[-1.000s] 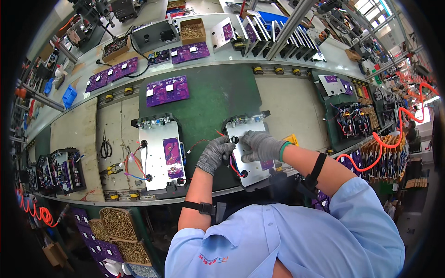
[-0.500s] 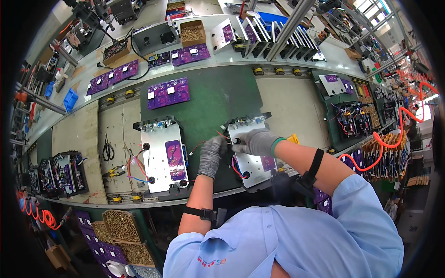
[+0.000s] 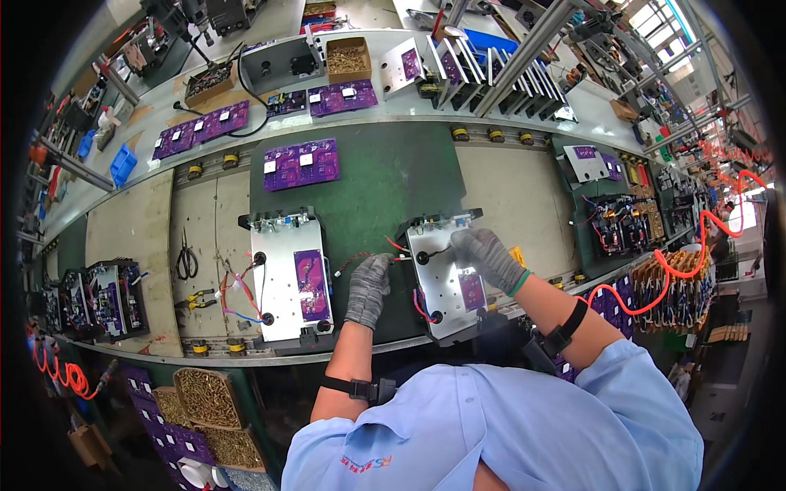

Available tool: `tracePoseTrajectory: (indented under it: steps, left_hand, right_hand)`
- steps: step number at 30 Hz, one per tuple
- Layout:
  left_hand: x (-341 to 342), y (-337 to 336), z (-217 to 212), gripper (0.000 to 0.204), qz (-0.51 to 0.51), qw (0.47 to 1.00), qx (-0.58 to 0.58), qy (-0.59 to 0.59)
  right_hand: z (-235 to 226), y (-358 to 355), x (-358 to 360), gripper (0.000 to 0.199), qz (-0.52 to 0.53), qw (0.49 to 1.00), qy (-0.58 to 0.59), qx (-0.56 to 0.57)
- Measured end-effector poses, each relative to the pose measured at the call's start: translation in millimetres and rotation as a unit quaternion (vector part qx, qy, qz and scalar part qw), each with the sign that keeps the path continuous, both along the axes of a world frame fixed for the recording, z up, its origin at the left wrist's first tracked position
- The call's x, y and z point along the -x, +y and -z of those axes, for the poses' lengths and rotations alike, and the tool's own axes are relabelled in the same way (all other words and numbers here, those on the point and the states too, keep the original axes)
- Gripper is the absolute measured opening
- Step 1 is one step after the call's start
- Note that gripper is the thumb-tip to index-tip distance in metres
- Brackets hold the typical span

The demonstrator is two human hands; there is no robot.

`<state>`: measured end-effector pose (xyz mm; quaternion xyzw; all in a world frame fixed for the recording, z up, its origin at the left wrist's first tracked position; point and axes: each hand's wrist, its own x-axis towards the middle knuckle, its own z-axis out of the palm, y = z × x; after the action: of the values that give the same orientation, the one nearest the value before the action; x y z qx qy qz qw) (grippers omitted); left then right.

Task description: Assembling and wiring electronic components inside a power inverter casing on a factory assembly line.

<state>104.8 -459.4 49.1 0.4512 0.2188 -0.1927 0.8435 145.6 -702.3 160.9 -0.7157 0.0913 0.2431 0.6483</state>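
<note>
My left hand (image 3: 368, 290), in a grey glove, is closed at the left edge of the right-hand metal chassis plate (image 3: 446, 290), its fingertips pinching thin red wires (image 3: 352, 263) with a small white connector at one end. Over the plate's upper right side, my gloved right hand (image 3: 489, 258) has its fingers closed on a dark cable (image 3: 439, 250) that comes out of a black-ringed hole (image 3: 422, 258). A purple circuit board (image 3: 472, 291) sits on this plate. To the left lies a similar chassis (image 3: 278, 290) with loose red and blue wires.
On the green mat lies a purple board panel (image 3: 300, 164). Black scissors (image 3: 187, 260) and yellow-handled pliers (image 3: 196, 299) rest left. Behind stand a carton of small parts (image 3: 347, 57) and a row of upright plates (image 3: 499, 78). An orange coiled hose (image 3: 665, 266) hangs at right.
My right hand has moved right, away from the hole, and the dark cable now stretches toward it. My left hand has shifted slightly down and left.
</note>
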Motion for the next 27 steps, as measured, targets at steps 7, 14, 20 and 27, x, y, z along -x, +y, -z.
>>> tracePoseTrajectory:
  steps: [7,14,20,27]
  left_hand:
    - [-9.9,-7.8,1.0,0.02,0.096,0.991,0.075,0.058]
    - [-5.8,-14.0,13.4,0.022,0.151,0.937,0.311,0.049]
    - [-2.7,-5.2,29.5,0.025,0.144,0.912,0.384,0.023]
    - [-13.5,-19.9,29.9,0.024,0.138,0.901,0.41,0.026]
  right_hand:
    - [0.3,11.8,4.9,0.03,-0.215,0.974,-0.029,0.069]
    - [16.7,21.0,24.3,0.023,-0.311,0.922,-0.109,0.204]
    - [26.0,17.9,25.9,0.021,-0.294,0.935,-0.126,0.153]
    - [30.2,14.7,26.9,0.021,-0.31,0.932,-0.114,0.151]
